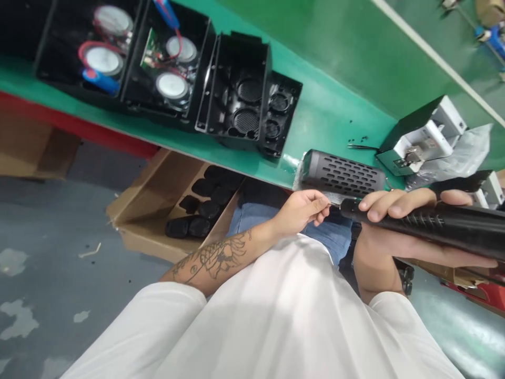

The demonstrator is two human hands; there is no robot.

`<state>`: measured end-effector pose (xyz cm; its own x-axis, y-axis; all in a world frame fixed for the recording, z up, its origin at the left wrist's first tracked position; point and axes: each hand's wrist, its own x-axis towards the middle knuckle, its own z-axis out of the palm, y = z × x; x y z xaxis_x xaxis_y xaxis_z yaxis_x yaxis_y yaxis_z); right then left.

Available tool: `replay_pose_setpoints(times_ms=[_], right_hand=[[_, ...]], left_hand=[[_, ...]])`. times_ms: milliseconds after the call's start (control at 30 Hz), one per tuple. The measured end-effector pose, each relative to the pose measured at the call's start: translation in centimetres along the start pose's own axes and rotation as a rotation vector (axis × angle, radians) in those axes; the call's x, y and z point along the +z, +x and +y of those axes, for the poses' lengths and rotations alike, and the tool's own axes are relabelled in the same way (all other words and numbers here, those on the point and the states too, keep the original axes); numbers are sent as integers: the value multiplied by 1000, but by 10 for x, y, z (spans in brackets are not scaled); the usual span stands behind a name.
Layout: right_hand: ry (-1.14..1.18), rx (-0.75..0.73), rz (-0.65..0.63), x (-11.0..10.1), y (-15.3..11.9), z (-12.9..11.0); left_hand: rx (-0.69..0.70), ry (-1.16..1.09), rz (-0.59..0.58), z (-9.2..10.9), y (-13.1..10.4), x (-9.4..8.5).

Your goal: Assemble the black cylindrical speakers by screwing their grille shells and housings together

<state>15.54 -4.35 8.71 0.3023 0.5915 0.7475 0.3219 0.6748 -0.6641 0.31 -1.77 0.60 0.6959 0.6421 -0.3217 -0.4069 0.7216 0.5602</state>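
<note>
My right hand (pixel 402 204) is wrapped round a long black power screwdriver (pixel 465 226), which lies nearly level and points left. A thin metal bit (pixel 335 205) sticks out of its tip and reaches the fingertips of my left hand (pixel 307 208). Thumb and index finger of that hand are pinched together at the bit's end; whatever is between them is too small to make out. Just beyond both hands, a dark grey slotted speaker housing (pixel 343 172) lies on clear wrap at the edge of the green table (pixel 323 121).
Open black housings (pixel 165 68) with round speakers and blue parts line the table's left side, beside black grille shells (pixel 244 100). Tweezers (pixel 363 147) and tiny screws lie near a black-and-white fixture (pixel 426 137) and a plastic bag (pixel 461 158). Below is a carton (pixel 138 210) of black parts.
</note>
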Motion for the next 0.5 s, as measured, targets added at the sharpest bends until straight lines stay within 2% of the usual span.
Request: replay_pose_setpoints(times_ms=[133,233,300,400,500], right_hand=[[55,111,238,-20,5,-30],[59,29,426,-52,6,-43],[33,-47,599,-77,8,-51],[-20,-90,919,-114,11,-66],[-46,-75,1201,-147,7,-76]], left_hand=[[-71,253,-46,7,-1,29],[-126,393,-168,10,7,61],[-163,481,-232,10,18,84],[-253,584,-216,12,55,118],[-271,537,-148,24,125,156]])
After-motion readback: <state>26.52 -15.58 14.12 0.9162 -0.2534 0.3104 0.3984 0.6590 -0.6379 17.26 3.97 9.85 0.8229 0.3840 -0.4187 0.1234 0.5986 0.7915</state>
